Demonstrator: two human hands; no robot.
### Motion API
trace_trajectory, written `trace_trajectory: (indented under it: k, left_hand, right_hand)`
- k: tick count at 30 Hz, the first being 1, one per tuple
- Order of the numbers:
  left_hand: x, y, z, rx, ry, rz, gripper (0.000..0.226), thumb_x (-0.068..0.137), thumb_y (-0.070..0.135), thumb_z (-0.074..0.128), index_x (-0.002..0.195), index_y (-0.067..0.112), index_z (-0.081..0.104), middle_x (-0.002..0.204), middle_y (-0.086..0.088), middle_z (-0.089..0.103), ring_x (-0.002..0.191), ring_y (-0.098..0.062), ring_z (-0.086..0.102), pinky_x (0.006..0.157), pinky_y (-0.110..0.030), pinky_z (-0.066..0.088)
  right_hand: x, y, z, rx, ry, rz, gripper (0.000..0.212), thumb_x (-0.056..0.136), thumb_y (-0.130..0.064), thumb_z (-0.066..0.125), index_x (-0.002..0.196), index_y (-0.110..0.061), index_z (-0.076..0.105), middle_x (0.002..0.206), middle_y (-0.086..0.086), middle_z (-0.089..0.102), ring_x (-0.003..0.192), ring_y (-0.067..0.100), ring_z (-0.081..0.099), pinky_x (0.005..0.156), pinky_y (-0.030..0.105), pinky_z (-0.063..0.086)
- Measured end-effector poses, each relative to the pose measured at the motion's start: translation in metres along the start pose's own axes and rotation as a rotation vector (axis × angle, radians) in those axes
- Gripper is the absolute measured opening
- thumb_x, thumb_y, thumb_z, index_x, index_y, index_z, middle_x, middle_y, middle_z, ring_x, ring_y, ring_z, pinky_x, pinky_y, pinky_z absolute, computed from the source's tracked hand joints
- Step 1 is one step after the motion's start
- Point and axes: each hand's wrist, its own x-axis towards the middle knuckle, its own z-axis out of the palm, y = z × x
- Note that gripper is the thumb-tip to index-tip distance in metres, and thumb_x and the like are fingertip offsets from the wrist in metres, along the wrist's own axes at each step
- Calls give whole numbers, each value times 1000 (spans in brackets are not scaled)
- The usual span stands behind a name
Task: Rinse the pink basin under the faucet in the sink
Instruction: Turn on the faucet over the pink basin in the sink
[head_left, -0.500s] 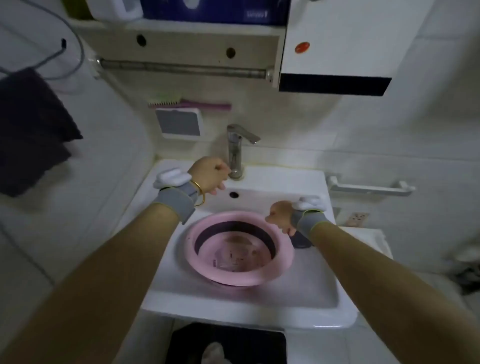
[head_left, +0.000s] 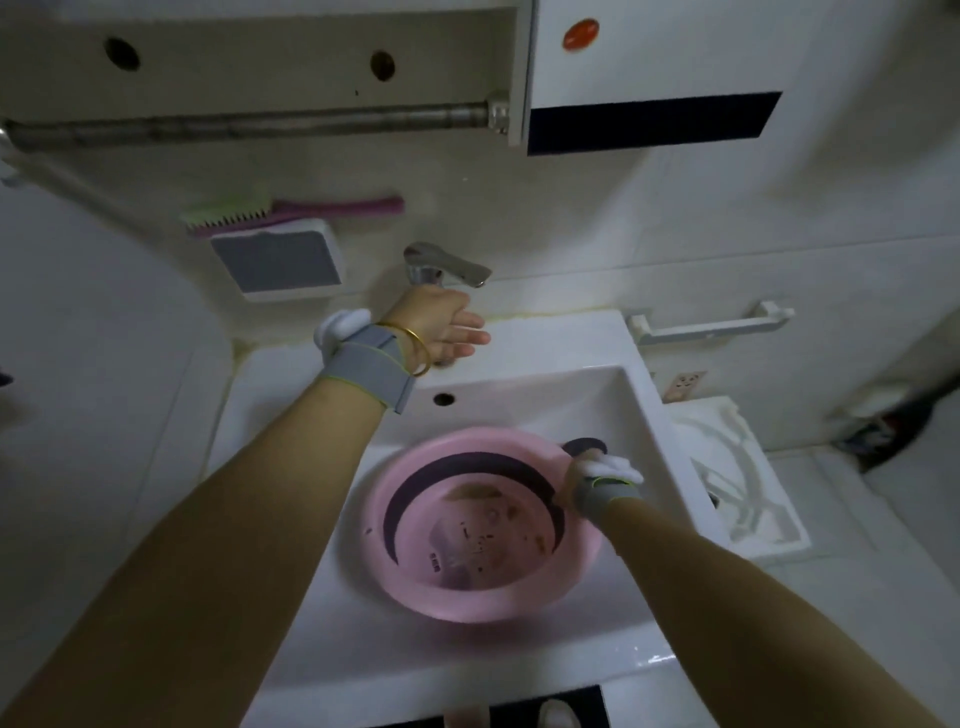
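Two bare hands over a white sink (head_left: 641, 410), pink basin (head_left: 483, 525) resting in its bowl, left hand (head_left: 441, 325) at twelve o'clock, fingers spread loose just below the faucet (head_left: 447, 267), right hand (head_left: 576, 475) at the basin's two o'clock rim, grip unclear.

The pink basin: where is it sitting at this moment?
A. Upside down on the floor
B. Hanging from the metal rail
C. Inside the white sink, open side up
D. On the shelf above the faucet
C: the pink basin lies in the white sink, its inside facing up, with the right hand at its rim and the left hand up by the faucet.
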Motion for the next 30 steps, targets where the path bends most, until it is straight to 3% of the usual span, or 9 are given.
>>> trace_trajectory:
  k: [3,7,11,14,16,18,23,26,30]
  left_hand:
    - [11,1,2,-40,-21,-21,18,99,21,39,114,10,40,106,-14,60,38,-8,66,41,-16,50]
    - [19,2,3,-120,-51,-23,20,100,21,37,109,7,46,99,-9,64,40,-6,67,42,-15,51]
    - [19,7,8,-223,-65,-2,23,99,13,35,82,11,50,102,-7,60,42,-4,66,41,-12,50]
    - [19,11,10,-266,-69,-13,24,96,4,32,79,11,47,86,-3,62,45,-5,66,41,-12,48]
    - [18,12,10,-266,-54,-10,25,93,-1,30,78,11,46,82,-2,62,40,-2,64,41,-11,47]
    - [17,14,11,-273,-34,-5,27,91,-3,27,78,11,45,82,-1,62,44,-3,64,40,-10,47]
    - [14,21,11,-246,-14,-18,32,87,-8,23,76,9,47,81,1,62,45,-2,63,42,-11,46]
    - [14,25,8,-215,9,-23,34,87,-9,22,74,7,49,81,2,62,58,-4,60,45,-12,45]
    - [14,28,9,-204,29,-23,35,87,-9,22,75,6,51,80,2,62,40,1,60,44,-11,45]
  right_hand:
    - [-6,3,2,59,-2,55,82,65,-44,78,131,-15,39,123,10,53,117,28,53,78,32,49]
    - [-22,5,4,142,58,74,81,71,-45,70,137,-28,27,108,9,46,97,27,48,55,32,47]
    - [-25,4,0,223,82,26,75,66,-49,68,128,-38,26,101,6,47,88,29,48,42,27,44]
    - [-22,0,-3,228,46,-3,81,54,-56,67,122,-45,24,109,5,52,94,29,53,55,28,46]
    - [10,2,7,294,24,-24,88,37,-58,68,114,-51,26,110,5,55,96,32,56,73,37,55]
    - [51,5,22,347,15,-61,90,29,-58,70,107,-54,26,109,4,57,96,33,58,79,47,56]
    - [38,3,9,402,-20,-103,93,30,-54,73,110,-51,27,113,2,54,104,32,56,87,50,54]
    - [5,-1,-10,433,-57,-144,93,43,-41,76,123,-41,28,119,4,50,111,34,53,95,51,50]
    - [-7,-3,-22,452,-33,-163,90,44,-39,76,121,-38,29,119,6,51,109,33,53,94,50,51]
